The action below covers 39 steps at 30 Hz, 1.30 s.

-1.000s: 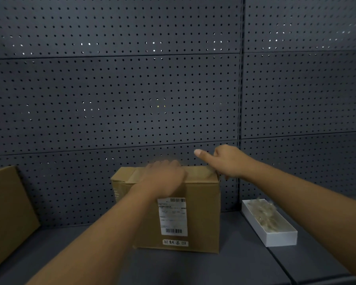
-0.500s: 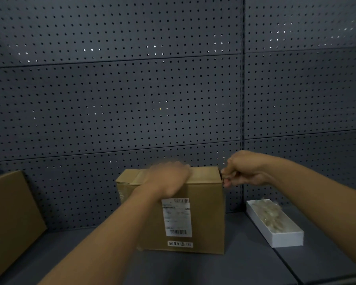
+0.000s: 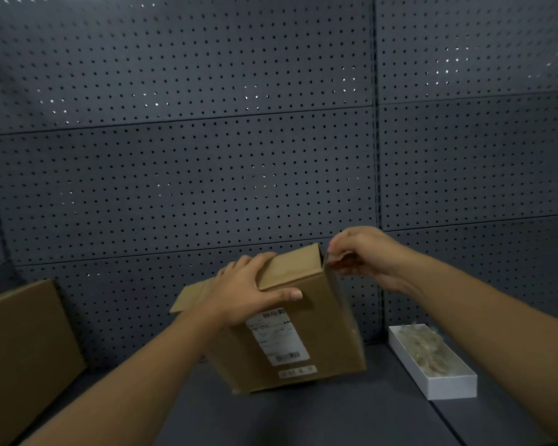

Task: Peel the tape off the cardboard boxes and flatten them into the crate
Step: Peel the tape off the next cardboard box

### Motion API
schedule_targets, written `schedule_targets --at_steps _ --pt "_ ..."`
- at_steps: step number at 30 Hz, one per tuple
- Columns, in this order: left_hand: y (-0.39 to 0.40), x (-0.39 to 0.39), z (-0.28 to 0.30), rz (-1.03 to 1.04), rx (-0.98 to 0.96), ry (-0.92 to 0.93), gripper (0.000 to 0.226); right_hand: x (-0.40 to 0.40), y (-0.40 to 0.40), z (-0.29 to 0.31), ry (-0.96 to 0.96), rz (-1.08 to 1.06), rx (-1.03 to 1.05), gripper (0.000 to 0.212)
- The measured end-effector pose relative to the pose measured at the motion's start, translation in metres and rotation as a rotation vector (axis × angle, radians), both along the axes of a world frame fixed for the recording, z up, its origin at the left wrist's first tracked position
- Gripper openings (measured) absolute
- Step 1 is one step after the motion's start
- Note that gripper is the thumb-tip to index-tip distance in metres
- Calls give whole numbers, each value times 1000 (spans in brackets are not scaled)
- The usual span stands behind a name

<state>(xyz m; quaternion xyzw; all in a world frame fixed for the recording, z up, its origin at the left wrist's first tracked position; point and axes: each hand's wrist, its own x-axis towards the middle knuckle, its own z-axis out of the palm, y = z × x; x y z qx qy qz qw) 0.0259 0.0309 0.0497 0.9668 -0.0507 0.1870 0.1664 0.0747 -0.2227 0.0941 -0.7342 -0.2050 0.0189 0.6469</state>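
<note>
A brown cardboard box [image 3: 322, 336] with a white shipping label [image 3: 276, 338] sits tilted on the dark shelf, its right side lifted. My left hand [image 3: 248, 291] lies across the box's top front edge, fingers on the top and thumb on the front face. My right hand [image 3: 358, 252] is at the box's upper right corner, fingers curled and pinching something thin there, seemingly clear tape; the tape itself is hard to make out. A loose flap [image 3: 190, 296] sticks out at the box's left.
A second cardboard box [image 3: 23, 355] leans at the far left. A shallow white tray [image 3: 445, 384] holding crumpled clear tape lies at the right on the shelf. A grey pegboard wall [image 3: 207, 172] stands close behind everything.
The box has tipped up on its right side and turned slightly. My right hand went from pointing over the top to pinching at the right corner. My left hand shifted right along the top.
</note>
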Motion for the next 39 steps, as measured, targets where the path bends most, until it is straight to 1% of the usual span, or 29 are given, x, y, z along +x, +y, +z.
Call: schedule_targets --at_steps 3,5,7,9,11,12,14,15,17,20,23,26,30,35,37,39 --pt "6 -12 5 -80 -284 -18 104 -10 16 23 -76 95 101 7" --pt "6 -22 3 -152 -437 -6 100 -16 30 36 -121 120 126 7" --pt "7 -32 -2 -189 -520 10 97 -22 44 45 -163 125 100 3" --pt "13 -39 -3 -199 -581 28 97 -25 58 50 -200 113 65 5" --pt "21 -44 -1 -201 -643 85 95 -26 72 55 -231 98 60 7" --pt "25 -47 0 -205 -668 132 90 -26 79 56 -239 96 62 8" --pt "30 -50 2 -231 -692 213 72 -25 91 57 -244 110 32 10" --pt "32 -51 2 -237 -710 219 66 -25 96 55 -244 126 -3 11" --pt "32 -47 3 -242 -800 167 61 -25 106 46 -238 154 -62 11" --pt "23 -45 6 -203 -986 78 54 -26 121 36 -240 147 -67 9" --pt "14 -44 2 -127 -1159 82 65 -29 131 34 -249 116 -94 7" --pt "11 -41 -3 -51 -1230 24 65 -33 138 31 -269 104 -99 10" --pt "8 -37 -8 70 -1214 -95 61 -33 145 27 -300 106 -116 15" --pt "1 -37 -16 95 -1272 -132 60 -30 142 22 -312 161 -149 17" --pt "2 -35 -21 100 -1307 -144 60 -28 139 23 -270 187 -81 15" --pt "9 -30 -30 128 -1361 -185 60 -23 133 27 -143 215 87 19"
